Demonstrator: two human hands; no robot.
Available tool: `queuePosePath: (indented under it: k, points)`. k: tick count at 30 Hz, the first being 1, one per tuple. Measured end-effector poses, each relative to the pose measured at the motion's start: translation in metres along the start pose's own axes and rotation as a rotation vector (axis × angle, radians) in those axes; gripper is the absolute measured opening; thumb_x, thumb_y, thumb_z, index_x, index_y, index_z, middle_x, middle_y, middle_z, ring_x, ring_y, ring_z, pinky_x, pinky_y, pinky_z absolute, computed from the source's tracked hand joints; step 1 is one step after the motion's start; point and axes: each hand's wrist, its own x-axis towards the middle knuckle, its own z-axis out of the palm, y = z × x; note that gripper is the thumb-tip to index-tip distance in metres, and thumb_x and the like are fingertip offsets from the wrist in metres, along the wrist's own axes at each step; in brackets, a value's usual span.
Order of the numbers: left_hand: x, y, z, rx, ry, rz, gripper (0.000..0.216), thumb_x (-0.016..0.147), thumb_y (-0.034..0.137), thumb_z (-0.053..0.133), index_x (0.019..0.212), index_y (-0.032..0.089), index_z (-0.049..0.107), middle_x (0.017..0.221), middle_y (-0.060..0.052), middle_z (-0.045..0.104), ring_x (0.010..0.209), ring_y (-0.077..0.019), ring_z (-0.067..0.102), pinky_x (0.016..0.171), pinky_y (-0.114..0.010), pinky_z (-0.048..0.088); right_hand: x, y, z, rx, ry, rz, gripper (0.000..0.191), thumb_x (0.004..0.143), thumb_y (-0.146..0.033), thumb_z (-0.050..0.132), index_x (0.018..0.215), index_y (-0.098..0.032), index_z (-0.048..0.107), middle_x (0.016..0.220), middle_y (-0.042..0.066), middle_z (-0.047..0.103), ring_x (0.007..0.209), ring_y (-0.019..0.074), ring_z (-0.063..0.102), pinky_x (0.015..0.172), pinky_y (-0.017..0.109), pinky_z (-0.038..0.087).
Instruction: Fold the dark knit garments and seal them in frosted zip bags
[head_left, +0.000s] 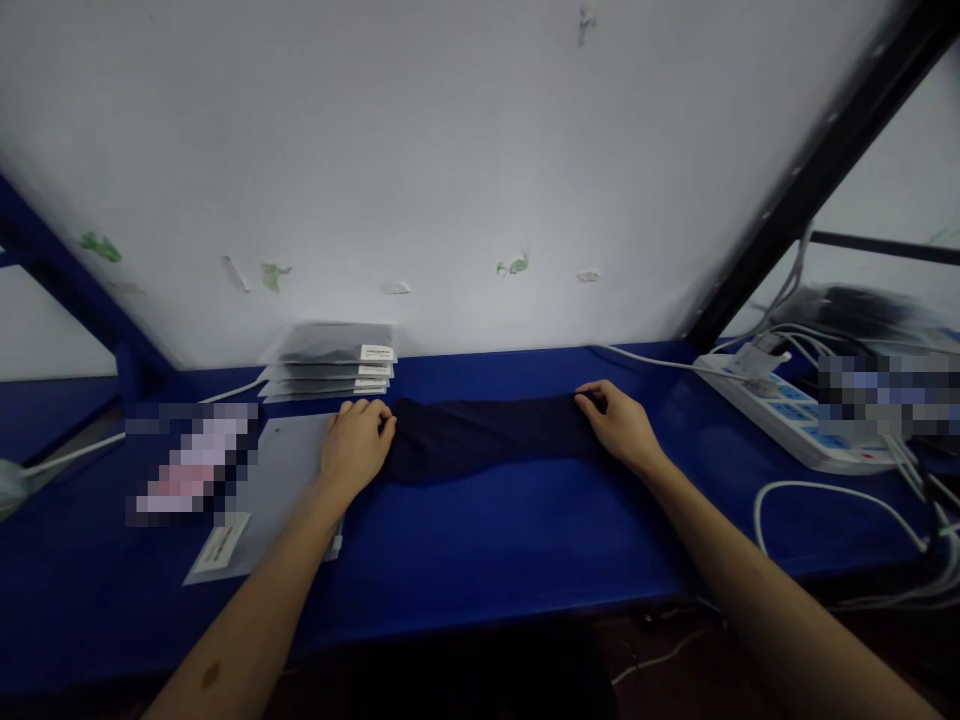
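A strip of dark navy cloth [487,435] lies lengthwise across the blue table, slightly wrinkled. My left hand [358,440] has its curled fingers on the cloth's left end. At the opposite end, my right hand [619,422] pinches the far corner between thumb and fingers. Partly under my left hand and forearm is a translucent zip bag [281,480] with a white label near its lower left corner. Behind that hand, several similar labelled bags [330,345] are stacked against the wall.
A blurred-out phone-like object [196,462] lies at the left on the blue table [480,570]. To the right, a white power strip [802,415] with blue sockets holds plugs, and white cables [832,487] loop around it. A pale wall [480,180] closes off the back.
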Motion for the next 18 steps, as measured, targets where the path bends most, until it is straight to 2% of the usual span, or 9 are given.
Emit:
queuePosePath:
  k: [7, 15, 18]
  points:
    - [0.0004, 0.0009, -0.0017, 0.006, -0.009, 0.011, 0.016, 0.095, 0.028, 0.053, 0.095, 0.021, 0.067, 0.098, -0.007, 0.069, 0.1, -0.0293, 0.057, 0.081, -0.039, 0.043, -0.0019, -0.0029, -0.0021, 0.006, 0.009, 0.029, 0.028, 0.085, -0.041, 0.054, 0.101, -0.021, 0.064, 0.092, 0.008, 0.069, 0.085, 0.0241, 0.064, 0.081, 0.039, 0.049]
    - [0.0, 0.0007, -0.002, 0.012, -0.016, 0.008, 0.015, 0.095, 0.027, 0.053, 0.095, 0.02, 0.067, 0.098, -0.007, 0.068, 0.1, -0.0284, 0.056, 0.082, -0.039, 0.043, -0.0029, -0.0078, -0.0049, 0.006, 0.061, 0.025, 0.043, 0.086, -0.05, 0.053, 0.114, -0.019, 0.061, 0.092, 0.009, 0.067, 0.074, 0.0217, 0.061, 0.074, 0.037, 0.049]
    - [0.0017, 0.0054, -0.0085, 0.003, 0.068, 0.058, 0.014, 0.094, 0.025, 0.054, 0.098, 0.02, 0.066, 0.1, -0.008, 0.067, 0.104, -0.0294, 0.054, 0.087, -0.04, 0.043, -0.0027, -0.0102, -0.0054, 0.019, 0.069, 0.009, 0.044, 0.087, -0.05, 0.052, 0.116, -0.018, 0.06, 0.091, 0.009, 0.067, 0.072, 0.021, 0.06, 0.072, 0.036, 0.049]
